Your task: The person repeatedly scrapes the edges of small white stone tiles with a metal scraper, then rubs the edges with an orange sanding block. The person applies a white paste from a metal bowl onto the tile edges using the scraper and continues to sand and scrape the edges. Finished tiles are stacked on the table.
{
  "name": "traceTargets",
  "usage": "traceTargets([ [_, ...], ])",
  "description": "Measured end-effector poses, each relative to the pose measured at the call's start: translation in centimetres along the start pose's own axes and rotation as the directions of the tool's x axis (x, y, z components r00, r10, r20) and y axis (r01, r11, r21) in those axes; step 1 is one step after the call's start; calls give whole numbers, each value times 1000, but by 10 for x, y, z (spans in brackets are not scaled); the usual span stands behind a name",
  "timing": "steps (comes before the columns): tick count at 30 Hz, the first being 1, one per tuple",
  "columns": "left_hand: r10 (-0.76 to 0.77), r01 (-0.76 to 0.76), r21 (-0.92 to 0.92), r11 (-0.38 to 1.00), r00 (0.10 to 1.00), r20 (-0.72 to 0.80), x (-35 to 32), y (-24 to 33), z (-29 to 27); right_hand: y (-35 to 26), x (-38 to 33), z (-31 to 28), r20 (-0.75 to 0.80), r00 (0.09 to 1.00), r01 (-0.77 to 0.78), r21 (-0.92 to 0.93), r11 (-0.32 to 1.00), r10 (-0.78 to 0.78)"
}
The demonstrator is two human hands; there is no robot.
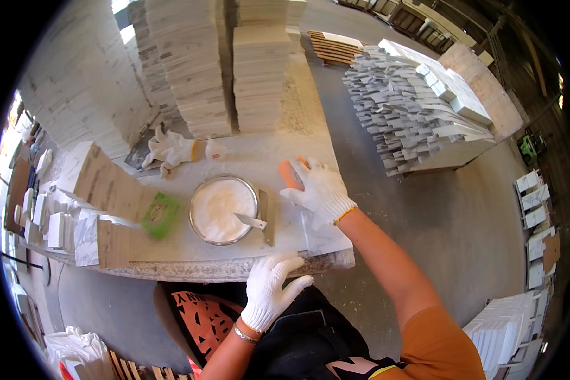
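My right hand (318, 192), in a white knit glove, is closed around an orange block (291, 174) at the right side of the work table. Below this hand lies a pale marble slab (320, 232) at the table's corner. My left hand (273, 288), also gloved, hangs at the front edge with thumb and fingers apart and nothing in it. Between the hands and to their left stands a round metal pan (220, 237) of white powder or paste (218, 206). A putty knife (252, 221) rests in it, its handle over the rim. A flat metal scraper (269, 234) lies alongside.
A green packet (160, 215) leans by stacked stone pieces (107, 183) at the left. Spare white gloves (168, 150) and a small white container (216, 149) lie behind the pan. Tall tile stacks (187, 69) line the back. Another tile pile (405, 107) stands across the floor.
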State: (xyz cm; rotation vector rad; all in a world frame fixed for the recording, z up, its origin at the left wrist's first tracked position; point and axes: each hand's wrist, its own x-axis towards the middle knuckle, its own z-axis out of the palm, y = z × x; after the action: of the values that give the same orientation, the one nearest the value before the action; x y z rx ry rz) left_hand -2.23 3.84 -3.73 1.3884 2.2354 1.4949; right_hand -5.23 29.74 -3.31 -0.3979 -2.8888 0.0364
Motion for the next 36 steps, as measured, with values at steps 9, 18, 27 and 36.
traceTargets([
  [9, 81, -185, 410, 893, 963, 258, 82, -10, 59, 84, -81, -58, 208, 945, -300, 857, 418, 251],
  [18, 37, -127, 316, 940, 960, 278, 106, 15, 92, 95, -198, -57, 449, 782, -359, 891, -277, 432],
  [27, 53, -155, 354, 922, 958, 282, 105, 11, 97, 81, -179, -2, 296, 811, -298, 951, -78, 505],
  [36, 48, -148, 347, 926, 958, 281, 103, 6, 98, 65, -200, -22, 210, 852, -294, 950, 105, 479],
])
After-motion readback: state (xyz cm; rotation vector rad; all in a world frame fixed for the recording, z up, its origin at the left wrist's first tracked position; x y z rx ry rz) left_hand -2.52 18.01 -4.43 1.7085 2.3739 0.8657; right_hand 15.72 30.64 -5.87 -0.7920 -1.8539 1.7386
